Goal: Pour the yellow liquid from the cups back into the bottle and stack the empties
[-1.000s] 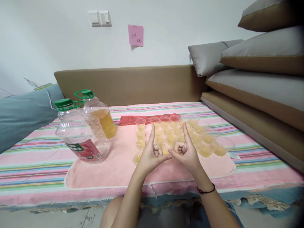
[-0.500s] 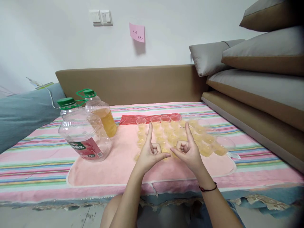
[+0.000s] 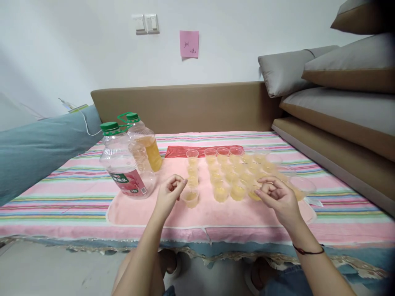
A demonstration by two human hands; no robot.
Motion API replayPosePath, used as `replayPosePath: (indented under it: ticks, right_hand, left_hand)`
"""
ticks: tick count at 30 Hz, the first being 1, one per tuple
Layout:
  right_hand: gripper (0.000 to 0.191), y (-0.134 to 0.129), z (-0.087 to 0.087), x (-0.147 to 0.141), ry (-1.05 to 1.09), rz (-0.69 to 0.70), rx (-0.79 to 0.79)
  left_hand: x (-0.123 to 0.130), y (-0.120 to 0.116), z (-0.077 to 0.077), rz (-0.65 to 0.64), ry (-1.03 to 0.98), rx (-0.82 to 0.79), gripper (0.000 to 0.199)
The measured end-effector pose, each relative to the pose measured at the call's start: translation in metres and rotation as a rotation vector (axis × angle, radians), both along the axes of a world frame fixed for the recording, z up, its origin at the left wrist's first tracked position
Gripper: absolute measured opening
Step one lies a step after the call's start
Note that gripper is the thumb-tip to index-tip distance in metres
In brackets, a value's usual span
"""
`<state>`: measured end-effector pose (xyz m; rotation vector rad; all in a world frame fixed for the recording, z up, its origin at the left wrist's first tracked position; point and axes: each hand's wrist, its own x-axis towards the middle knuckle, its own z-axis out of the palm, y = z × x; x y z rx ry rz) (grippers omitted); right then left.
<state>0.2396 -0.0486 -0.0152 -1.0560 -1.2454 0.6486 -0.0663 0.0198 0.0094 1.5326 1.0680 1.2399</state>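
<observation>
Pink cloth [image 3: 200, 216] spread beneath left hand [image 3: 168, 193] and right hand [image 3: 280, 201], farther apart than before, loosely curled, empty, near cups [image 3: 221, 194]

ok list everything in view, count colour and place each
Clear plastic cups: many, overlapping, uncountable, yellow liquid, centre and right
Clear plastic jugs, green caps: two, rear one with amber liquid, left
Rounded fabric mat: one, pink, under cups
Striped fabric cloth: one, multicoloured, under mat
Thin shiny sheet: one, red, behind cups
Padded backrest: one, brown, along white wall
Plump cushions: several, grey and brown, right
Padded armrest: one, blue, far left
Thin cable: one, white, far left
Square paper note: one, pink, wall
Square switch plates: two, white, wall
Cord bracelet: one, dark, right wrist
Feet: two, partly hidden, floor
Left hand: one, bare, beside left column's front cup
Right hand: one, bare, by cups at right
</observation>
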Motion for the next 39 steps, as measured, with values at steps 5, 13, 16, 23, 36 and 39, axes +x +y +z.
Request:
replayPosePath:
  ticks: [5, 13, 16, 23, 36, 39]
  right_hand:
    - [0.025, -0.012, -0.010, 0.005, -0.100, 0.049, -0.105]
    - [0.027, -0.013, -0.023, -0.014, -0.217, 0.187, -0.240]
    - [0.026, -0.011, -0.017, 0.005, -0.175, 0.070, -0.190]
    - [0.050, -0.015, -0.034, 0.123, 0.100, -0.840, -0.018]
    - [0.074, 0.014, -0.087, 0.160, 0.136, -0.562, -0.228]
    - [0.069, 0.017, -0.090, 0.159, 0.139, -0.525, -0.239]
  left_hand:
    - [-0.032, 0.000, -0.022, 0.133, 0.161, 0.056, 0.036]
    - [-0.030, 0.000, -0.055, 0.089, 0.279, -0.011, 0.081]
    - [-0.020, 0.003, -0.066, 0.087, 0.273, 0.000, 0.084]
    - [-0.013, 0.011, -0.082, 0.116, 0.186, 0.065, 0.080]
    - [0.005, 0.018, -0.093, 0.109, 0.044, 0.002, 0.083]
    - [0.007, 0.018, -0.093, 0.114, 0.016, -0.007, 0.079]
